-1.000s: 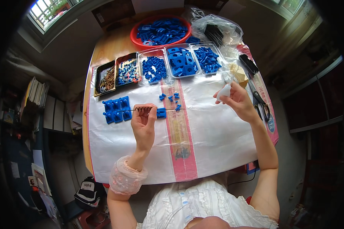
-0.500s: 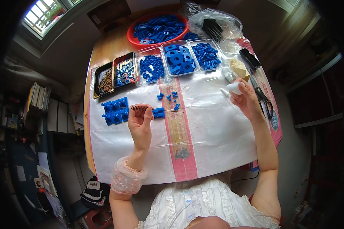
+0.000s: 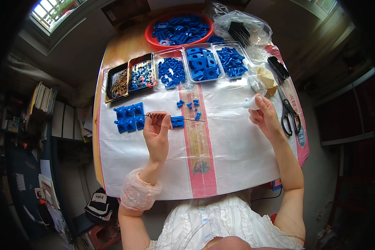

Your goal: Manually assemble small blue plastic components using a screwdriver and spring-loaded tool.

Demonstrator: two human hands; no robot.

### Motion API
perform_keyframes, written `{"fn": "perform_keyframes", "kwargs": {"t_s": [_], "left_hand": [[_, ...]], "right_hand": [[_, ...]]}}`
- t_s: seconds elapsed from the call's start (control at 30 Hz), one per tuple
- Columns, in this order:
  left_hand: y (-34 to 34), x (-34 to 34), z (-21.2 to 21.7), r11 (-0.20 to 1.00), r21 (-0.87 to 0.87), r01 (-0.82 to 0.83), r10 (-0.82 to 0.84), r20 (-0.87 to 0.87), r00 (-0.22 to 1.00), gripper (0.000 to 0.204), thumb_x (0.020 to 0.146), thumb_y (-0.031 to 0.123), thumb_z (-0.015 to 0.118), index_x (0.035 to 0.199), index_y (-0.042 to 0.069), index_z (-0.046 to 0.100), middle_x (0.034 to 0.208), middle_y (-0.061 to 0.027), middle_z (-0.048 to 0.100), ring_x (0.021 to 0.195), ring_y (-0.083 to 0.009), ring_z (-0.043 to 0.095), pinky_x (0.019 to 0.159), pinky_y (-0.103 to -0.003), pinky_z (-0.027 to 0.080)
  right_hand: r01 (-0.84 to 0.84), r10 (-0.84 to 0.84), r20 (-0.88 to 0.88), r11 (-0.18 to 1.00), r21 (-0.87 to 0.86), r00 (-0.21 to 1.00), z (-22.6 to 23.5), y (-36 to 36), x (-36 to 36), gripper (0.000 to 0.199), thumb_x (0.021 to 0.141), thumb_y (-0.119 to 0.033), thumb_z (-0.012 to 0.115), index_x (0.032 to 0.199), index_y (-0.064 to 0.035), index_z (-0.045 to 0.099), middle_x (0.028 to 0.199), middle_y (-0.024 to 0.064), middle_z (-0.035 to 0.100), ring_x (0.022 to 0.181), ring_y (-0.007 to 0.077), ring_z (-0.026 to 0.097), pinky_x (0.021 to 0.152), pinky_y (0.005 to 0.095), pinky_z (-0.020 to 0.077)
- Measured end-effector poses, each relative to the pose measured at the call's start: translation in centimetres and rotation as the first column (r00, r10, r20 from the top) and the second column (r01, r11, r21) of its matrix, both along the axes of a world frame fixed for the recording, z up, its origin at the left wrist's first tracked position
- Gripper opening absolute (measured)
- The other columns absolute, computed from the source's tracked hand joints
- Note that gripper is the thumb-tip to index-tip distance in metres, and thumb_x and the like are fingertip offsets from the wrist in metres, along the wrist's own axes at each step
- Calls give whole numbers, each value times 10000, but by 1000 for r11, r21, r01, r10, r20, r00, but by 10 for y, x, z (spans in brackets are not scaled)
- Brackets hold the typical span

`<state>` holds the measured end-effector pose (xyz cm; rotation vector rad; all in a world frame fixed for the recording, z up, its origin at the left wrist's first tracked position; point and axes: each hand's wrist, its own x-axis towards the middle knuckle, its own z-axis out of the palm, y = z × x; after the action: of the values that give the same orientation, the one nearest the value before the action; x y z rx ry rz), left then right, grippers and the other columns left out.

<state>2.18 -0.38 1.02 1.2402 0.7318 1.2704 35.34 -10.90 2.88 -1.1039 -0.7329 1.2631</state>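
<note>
My left hand is closed on a thin dark metal rod with a coiled spring section, its straight end pointing right over the sheet. In my right hand is a small white squeeze bottle, tilted with its narrow nozzle toward the left. Beside and beyond my left hand lie joined blue plastic pieces in two rows, with pegs standing on them. Another blue piece shows just right of my left fingers. Several small loose blue pegs are scattered between the hands.
Across the back stand black trays of brown screws and small mixed parts, then clear trays of blue pieces. Behind them are a red basin and a plastic bag. Black scissors lie at the right.
The white bottle has turned in my right hand, its nozzle now pointing more level to the left. My left hand keeps its hold on the spring rod. The whole view has shifted slightly.
</note>
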Motion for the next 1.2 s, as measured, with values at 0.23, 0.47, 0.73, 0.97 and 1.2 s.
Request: {"fn": "perform_keyframes", "kwargs": {"t_s": [0.23,0.47,0.73,0.97,1.2], "left_hand": [[1,-1,-4,1000,-22,12,-11,59,998,91,1063,117,638,1125,59,603,1012,-13,630,811,-69,546,756,-242,456],[1,0,-3,999,-51,5,-1,77,997,112,1043,99,664,1113,49,593,998,-24,644,825,-79,580,742,-244,486],[2,0,-3,999,-50,15,-11,86,996,136,1047,77,647,1158,49,573,1030,-35,644,834,-81,576,758,-248,484],[2,1,-4,998,-53,16,-11,91,996,136,1041,80,659,1137,50,567,1017,-32,642,833,-82,581,750,-246,490],[1,1,-3,998,-44,36,-32,71,997,109,1063,61,608,1162,55,564,1046,-44,636,829,-80,565,767,-243,467]], "right_hand": [[41,-41,11,999,-13,999,4,0,-6,217,1071,-328,631,958,-147,591,670,-93,470,520,-1,314,487,199,232],[44,-41,68,998,-38,997,4,0,-11,259,1065,-385,625,988,-138,603,632,-76,422,514,0,304,476,200,215],[37,-34,46,998,-55,998,-2,1,-10,225,1058,-352,640,994,-137,612,658,-73,452,525,-2,317,472,195,210],[54,-53,30,998,-45,998,-3,1,-10,211,1057,-330,640,980,-136,611,675,-68,465,529,1,320,471,197,213],[40,-38,37,998,-47,999,-2,1,-10,207,1057,-324,636,985,-132,608,675,-64,468,529,4,319,472,200,213]]}}
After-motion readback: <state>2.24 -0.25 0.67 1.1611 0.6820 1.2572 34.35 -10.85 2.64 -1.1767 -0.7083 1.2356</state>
